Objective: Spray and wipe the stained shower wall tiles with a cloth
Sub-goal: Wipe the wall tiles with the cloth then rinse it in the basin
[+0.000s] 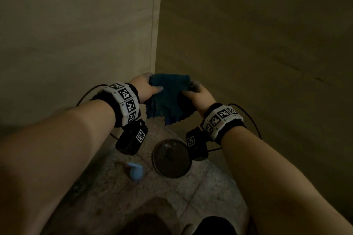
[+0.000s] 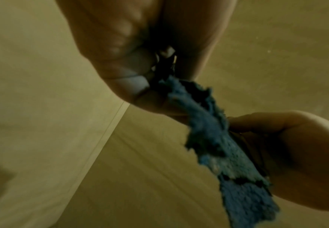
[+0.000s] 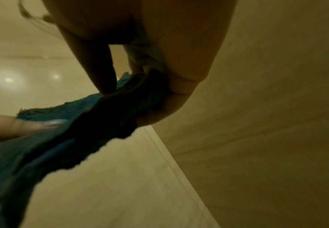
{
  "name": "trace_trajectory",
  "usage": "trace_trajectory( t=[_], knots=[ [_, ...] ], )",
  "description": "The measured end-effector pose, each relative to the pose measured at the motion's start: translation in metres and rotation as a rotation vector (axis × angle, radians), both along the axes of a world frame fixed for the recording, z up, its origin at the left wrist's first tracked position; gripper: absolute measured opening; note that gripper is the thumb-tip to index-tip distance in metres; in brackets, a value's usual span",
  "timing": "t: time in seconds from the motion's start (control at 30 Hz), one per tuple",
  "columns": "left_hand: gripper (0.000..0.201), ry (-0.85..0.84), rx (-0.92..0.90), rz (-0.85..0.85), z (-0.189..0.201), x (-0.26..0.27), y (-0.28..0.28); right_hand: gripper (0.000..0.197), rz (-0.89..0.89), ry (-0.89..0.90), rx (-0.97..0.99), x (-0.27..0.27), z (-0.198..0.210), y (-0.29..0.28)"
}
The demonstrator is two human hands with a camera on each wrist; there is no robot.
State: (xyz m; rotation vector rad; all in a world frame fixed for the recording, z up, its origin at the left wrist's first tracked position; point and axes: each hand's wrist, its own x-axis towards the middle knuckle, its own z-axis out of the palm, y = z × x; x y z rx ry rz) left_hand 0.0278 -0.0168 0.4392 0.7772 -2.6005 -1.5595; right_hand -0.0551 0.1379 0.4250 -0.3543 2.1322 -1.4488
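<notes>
Head view: both hands, left point(image 1: 146, 87) and right point(image 1: 198, 94), pinch the cloth point(image 1: 168, 99) by opposite edges, fingers closed on it, likely refolding. Below the cloth, a bottle point(image 1: 136, 172) stands on the floor.

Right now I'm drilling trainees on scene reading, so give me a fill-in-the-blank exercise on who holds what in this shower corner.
1. The blue cloth is held by ____ hands.
2. The light blue spray bottle stands on the ____, in neither hand.
3. The left hand and right hand hold the cloth in front of the ____ where two walls meet.

Missing words: both; floor; corner
</notes>
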Motion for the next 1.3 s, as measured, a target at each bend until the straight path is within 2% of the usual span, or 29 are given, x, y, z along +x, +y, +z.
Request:
trace_trajectory(
  t=[0.37, 0.5, 0.67, 0.77, 0.97, 1.07, 1.2, 1.3],
  knots=[
    [0.054, -0.088, -0.015, 0.076, -0.225, -0.037, 0.011, 0.043, -0.007, 0.006, 0.064, -0.033, -0.221, 0.004],
    [0.058, -0.113, 0.014, 0.122, -0.288, -0.037, 0.009, 0.042, -0.006, -0.025, 0.058, -0.035, -0.284, 0.003],
    [0.053, -0.124, 0.129, 0.146, -0.345, -0.033, 0.013, 0.042, -0.008, -0.078, 0.064, -0.038, -0.340, 0.009],
    [0.056, -0.117, 0.165, 0.134, -0.370, -0.037, 0.020, 0.040, -0.012, -0.110, 0.062, -0.046, -0.365, 0.015],
    [0.059, -0.148, 0.313, 0.181, -0.420, -0.043, 0.032, 0.028, -0.074, -0.233, 0.027, -0.063, -0.421, 0.029],
    [0.054, -0.164, 0.377, 0.214, -0.450, -0.049, 0.037, 0.025, -0.044, -0.289, 0.111, -0.070, -0.448, 0.033],
    [0.050, -0.245, 0.413, 0.262, -0.489, -0.062, 0.046, 0.038, -0.061, -0.306, 0.212, -0.078, -0.486, 0.040],
    [0.048, -0.280, 0.398, 0.275, -0.513, -0.074, 0.053, 0.040, -0.054, -0.375, 0.268, -0.085, -0.514, 0.045]
  ],
)
